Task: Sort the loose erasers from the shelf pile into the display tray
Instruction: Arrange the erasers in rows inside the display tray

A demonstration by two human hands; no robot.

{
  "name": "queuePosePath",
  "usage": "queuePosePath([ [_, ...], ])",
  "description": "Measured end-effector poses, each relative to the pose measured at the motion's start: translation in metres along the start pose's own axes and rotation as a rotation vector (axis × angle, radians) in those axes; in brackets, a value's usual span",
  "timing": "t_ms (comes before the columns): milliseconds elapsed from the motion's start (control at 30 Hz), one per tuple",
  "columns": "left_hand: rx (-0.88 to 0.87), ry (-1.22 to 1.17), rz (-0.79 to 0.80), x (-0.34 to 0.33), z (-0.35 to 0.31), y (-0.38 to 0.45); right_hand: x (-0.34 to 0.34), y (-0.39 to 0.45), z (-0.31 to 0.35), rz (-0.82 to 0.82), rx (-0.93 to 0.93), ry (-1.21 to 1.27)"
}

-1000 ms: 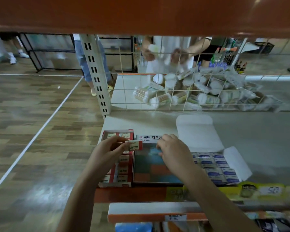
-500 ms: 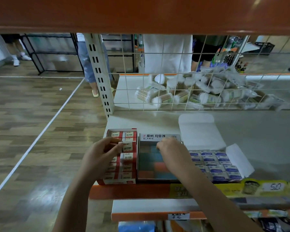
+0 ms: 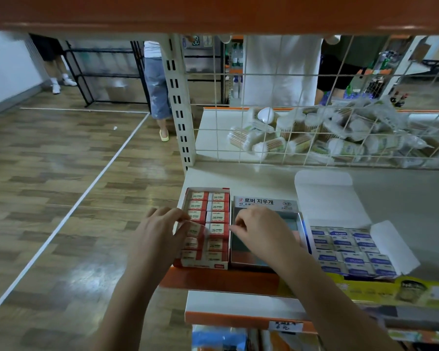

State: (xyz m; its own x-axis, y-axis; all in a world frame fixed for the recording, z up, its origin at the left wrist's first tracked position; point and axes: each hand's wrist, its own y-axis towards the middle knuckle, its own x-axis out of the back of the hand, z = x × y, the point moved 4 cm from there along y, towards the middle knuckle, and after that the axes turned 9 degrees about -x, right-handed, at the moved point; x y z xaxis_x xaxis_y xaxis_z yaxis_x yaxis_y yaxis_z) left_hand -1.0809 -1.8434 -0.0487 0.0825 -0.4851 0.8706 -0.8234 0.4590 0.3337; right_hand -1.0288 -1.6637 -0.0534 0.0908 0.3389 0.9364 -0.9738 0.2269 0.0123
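The red-sleeved eraser (image 3: 197, 230), a second ago held above the display tray (image 3: 205, 228), now sits low in its left column under the left hand (image 3: 160, 233), whose grip pinches it. Right hand (image 3: 261, 231), just beside, fingers curled; what it holds I cannot tell. Seating seems nearly done.

Both forearms reach forward side by side from the lower edge of the view. The left hand (image 3: 160, 234) lies palm down, its fingers (image 3: 181, 220) curled inward toward the right hand (image 3: 261, 231). The right hand is bent at the knuckles, thumb and forefinger tips pinched together, pointing left.
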Motion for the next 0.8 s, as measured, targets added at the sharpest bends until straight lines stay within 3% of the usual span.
queuePosePath([
  [267, -0.091, 0.084, 0.021, -0.012, 0.003, 0.001, -0.003, 0.002, 0.002, 0.033, -0.004, 0.014],
  [567, -0.206, 0.137, 0.197, -0.019, 0.001, 0.013, 0.000, 0.000, 0.002, 0.052, 0.006, 0.008],
  [700, -0.279, 0.141, 0.320, -0.015, -0.017, 0.028, 0.016, -0.001, -0.005, 0.033, 0.038, -0.053],
  [800, -0.370, 0.125, 0.320, -0.010, -0.056, 0.049, 0.041, 0.001, -0.024, -0.035, 0.069, -0.149],
])
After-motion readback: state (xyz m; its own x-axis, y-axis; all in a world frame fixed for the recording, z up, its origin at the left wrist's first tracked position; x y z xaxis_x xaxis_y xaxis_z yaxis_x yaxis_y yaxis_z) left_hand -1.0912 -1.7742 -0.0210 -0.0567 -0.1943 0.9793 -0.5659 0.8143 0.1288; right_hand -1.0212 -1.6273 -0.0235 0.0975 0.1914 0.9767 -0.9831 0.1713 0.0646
